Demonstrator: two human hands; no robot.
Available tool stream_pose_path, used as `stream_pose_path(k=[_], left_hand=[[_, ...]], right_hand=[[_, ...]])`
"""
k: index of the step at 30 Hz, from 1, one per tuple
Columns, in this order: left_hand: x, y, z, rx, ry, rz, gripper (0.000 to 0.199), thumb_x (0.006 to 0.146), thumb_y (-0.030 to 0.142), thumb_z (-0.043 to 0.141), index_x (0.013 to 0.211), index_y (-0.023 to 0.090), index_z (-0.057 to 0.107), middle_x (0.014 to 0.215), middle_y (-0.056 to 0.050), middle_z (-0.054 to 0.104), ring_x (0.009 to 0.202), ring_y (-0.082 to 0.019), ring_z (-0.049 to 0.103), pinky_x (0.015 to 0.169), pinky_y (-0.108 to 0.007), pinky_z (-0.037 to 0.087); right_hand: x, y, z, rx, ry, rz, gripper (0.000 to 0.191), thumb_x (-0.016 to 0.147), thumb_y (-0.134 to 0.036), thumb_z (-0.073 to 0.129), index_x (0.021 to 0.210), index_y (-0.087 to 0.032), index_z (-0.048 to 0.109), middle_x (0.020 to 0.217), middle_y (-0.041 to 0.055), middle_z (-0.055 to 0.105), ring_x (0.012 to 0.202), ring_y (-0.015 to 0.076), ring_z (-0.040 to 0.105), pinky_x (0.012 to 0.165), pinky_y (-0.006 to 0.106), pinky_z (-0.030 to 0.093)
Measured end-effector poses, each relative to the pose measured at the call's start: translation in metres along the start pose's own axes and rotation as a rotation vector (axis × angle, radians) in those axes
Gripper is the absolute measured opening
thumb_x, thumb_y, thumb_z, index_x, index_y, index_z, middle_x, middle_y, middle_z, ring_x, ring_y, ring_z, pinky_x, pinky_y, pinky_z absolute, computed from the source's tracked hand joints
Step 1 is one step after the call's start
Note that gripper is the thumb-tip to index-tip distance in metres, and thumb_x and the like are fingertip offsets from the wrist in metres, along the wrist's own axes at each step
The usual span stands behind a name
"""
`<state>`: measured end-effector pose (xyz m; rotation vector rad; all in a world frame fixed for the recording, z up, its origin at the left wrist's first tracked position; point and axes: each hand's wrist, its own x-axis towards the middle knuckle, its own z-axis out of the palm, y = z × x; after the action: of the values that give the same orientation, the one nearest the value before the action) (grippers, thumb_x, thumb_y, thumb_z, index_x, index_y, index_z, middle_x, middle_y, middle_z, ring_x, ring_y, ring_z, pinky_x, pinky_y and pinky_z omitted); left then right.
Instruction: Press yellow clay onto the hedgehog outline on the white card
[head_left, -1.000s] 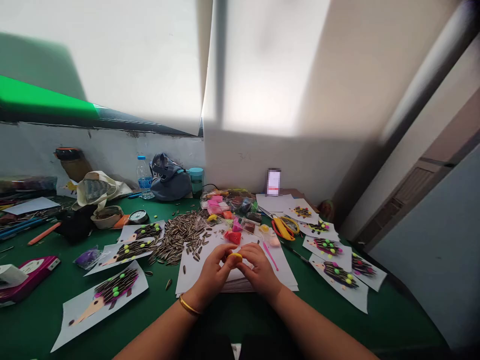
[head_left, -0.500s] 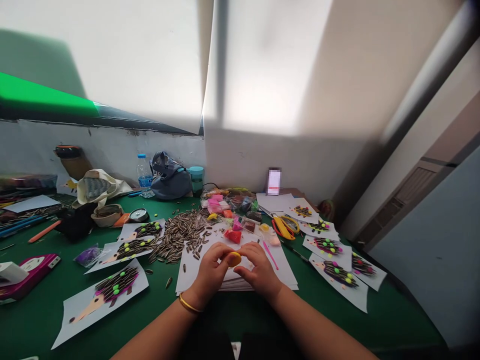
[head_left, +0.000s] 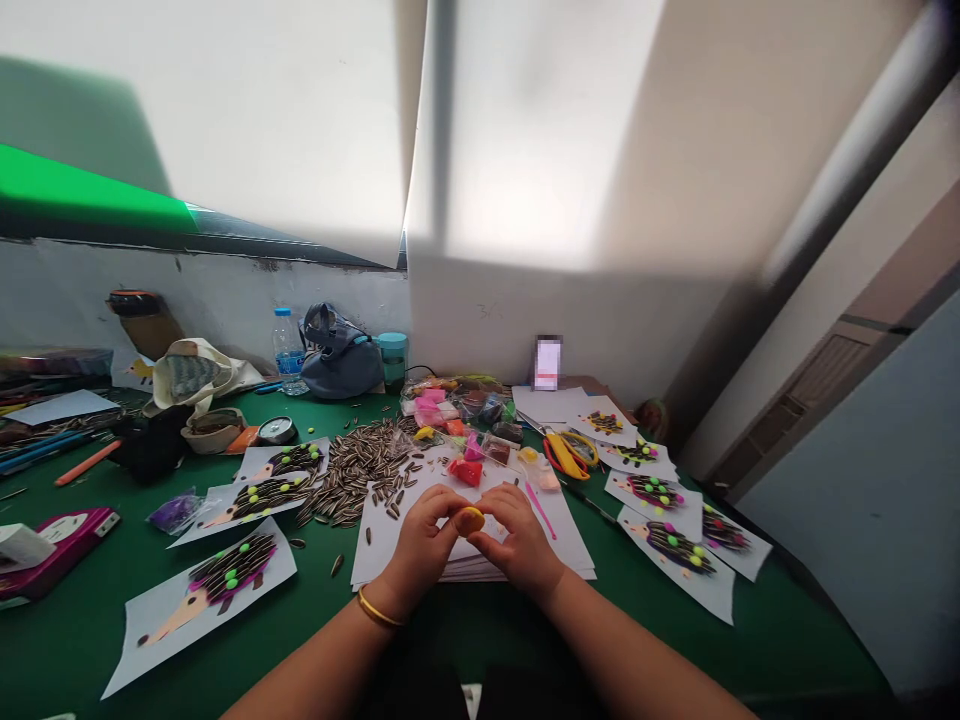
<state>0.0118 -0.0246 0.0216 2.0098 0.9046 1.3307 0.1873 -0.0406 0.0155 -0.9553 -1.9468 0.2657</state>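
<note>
Between my two hands is a small lump of yellow modelling clay. My left hand pinches it with thumb and fingers. My right hand grips its other side, fingers curled over the top. Both hands are above a stack of white paper. Just beyond them on the paper lie a red clay packet, a brown clay packet and a pink modelling tool. A heap of sunflower seeds spreads to the left of the stack.
Hedgehog pictures made with seeds lie on the left, and more hedgehog cards on the right. Yellow-handled scissors rest right of the clay packets. A phone leans on the wall. A water bottle and a blue-grey bag stand behind.
The yellow clay has turned slightly between my fingers, and less of its face shows. Both hands stay in nearly the same place.
</note>
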Motion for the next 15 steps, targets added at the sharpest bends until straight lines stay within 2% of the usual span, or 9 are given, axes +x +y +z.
stream_pose_path(k=[2, 7, 11, 15], left_hand=[[0.0002, 0.0002, -0.0008, -0.028, -0.022, -0.004, 0.019, 0.091, 0.035, 0.059, 0.083, 0.020, 0.068, 0.080, -0.003, 0.062, 0.079, -0.017, 0.058, 0.075, -0.030, 0.048], [-0.0010, 0.0012, -0.0004, -0.011, -0.048, -0.001, 0.029, 0.086, 0.040, 0.065, 0.109, 0.023, 0.068, 0.093, -0.005, 0.063, 0.084, -0.018, 0.059, 0.078, -0.032, 0.050], [-0.0011, 0.0008, 0.0016, 0.002, -0.061, -0.010, 0.015, 0.087, 0.035, 0.065, 0.088, 0.022, 0.072, 0.083, -0.003, 0.061, 0.080, -0.017, 0.058, 0.074, -0.030, 0.049], [-0.0008, -0.0017, 0.0008, -0.026, -0.016, -0.022, 0.017, 0.087, 0.036, 0.064, 0.082, 0.021, 0.070, 0.079, -0.002, 0.062, 0.078, -0.017, 0.058, 0.074, -0.029, 0.047]], right_hand=[[0.0005, -0.0007, -0.0011, 0.004, -0.005, -0.001, 0.013, 0.088, -0.035, 0.064, 0.096, -0.025, 0.068, 0.090, 0.0037, 0.069, 0.090, 0.0220, 0.058, 0.085, 0.039, 0.043], [-0.0010, 0.0024, 0.0030, -0.027, 0.021, -0.006, 0.007, 0.089, -0.026, 0.060, 0.088, -0.023, 0.067, 0.083, 0.0034, 0.068, 0.085, 0.0211, 0.058, 0.087, 0.041, 0.042], [-0.0024, 0.0043, 0.0058, -0.075, 0.007, -0.019, 0.008, 0.087, -0.025, 0.060, 0.088, -0.023, 0.068, 0.082, 0.0032, 0.067, 0.085, 0.0207, 0.058, 0.093, 0.042, 0.041], [-0.0012, 0.0030, 0.0031, -0.036, -0.024, -0.006, 0.017, 0.085, -0.036, 0.067, 0.098, -0.024, 0.069, 0.089, 0.0043, 0.068, 0.090, 0.0220, 0.058, 0.089, 0.040, 0.042]])
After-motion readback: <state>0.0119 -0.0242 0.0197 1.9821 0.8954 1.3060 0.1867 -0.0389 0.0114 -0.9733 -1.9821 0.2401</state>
